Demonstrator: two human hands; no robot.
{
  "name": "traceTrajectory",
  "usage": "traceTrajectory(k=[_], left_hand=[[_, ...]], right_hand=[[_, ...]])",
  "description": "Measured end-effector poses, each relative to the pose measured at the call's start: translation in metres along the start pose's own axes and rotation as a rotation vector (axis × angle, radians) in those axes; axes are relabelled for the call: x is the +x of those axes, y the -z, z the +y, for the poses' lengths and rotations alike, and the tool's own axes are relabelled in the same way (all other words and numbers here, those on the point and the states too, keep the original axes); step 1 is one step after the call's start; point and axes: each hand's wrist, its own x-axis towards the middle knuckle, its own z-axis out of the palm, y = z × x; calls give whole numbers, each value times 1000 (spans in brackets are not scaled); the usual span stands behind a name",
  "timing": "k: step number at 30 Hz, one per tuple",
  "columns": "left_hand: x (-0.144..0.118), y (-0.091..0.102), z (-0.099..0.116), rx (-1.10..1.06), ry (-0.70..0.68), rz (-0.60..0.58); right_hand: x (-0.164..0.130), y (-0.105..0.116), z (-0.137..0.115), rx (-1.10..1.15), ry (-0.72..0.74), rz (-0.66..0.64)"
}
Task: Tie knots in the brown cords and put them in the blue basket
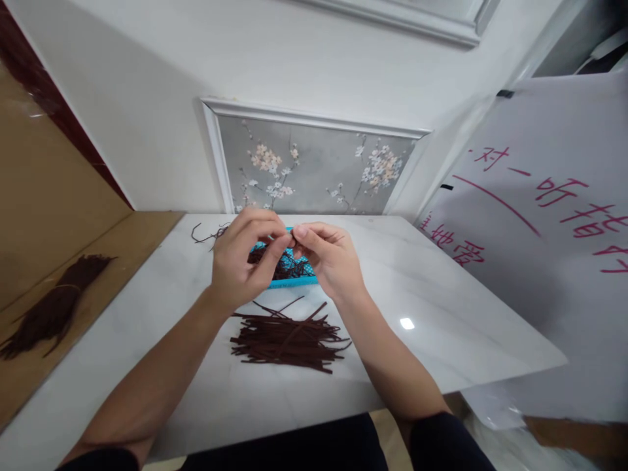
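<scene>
Left hand (248,258) and right hand (331,255), fingertips meeting, pinch small dark piece (293,241) between them, mostly hidden. Step in hand: seemingly fine two-handed fingertip work; next move likely calls for steady pinch. Just beyond hands: blue basket (294,282) with dark strands (289,268). Nearer body: brown strips (287,340). Well right of hands: board (515,320), handwriting "对一听指", "她爱"; rest uncertain. No brand legible.

From where I stand, the left hand (245,261) and right hand (333,258) cover nearly all of the small dark piece (292,241) they pinch; its shape is too small to tell. Those 2 hands hide much of the blue basket (294,282). Red writing (559,191) runs out of view rightward, the upper frame (392,19) upward.
</scene>
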Motion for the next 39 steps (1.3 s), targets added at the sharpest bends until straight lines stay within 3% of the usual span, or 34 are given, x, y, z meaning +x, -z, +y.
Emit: traceTrajectory(k=[2,4,12,17,19,21,24,32,39], left_hand=[[3,7,-6,155,-198,-59],[4,13,-10,236,-303,-103],[-6,20,-27,303,-322,-168],[-5,14,-17,208,-150,-149],[-2,10,-2,84,31,-97],[0,6,13,-71,286,-115],[3,3,28,-236,502,-180],[5,7,33,-393,706,-206],[3,7,33,-355,627,-220]], right_hand=[[1,3,-2,-4,-55,-23],[2,4,-3,-2,-98,-32],[8,11,3,30,-93,-72],[10,14,3,60,-15,-13],[9,13,2,71,38,-11],[7,13,0,68,91,-14],[5,13,-2,24,150,-4],[2,19,-8,-143,238,-34],[0,20,-15,-245,319,-85]])
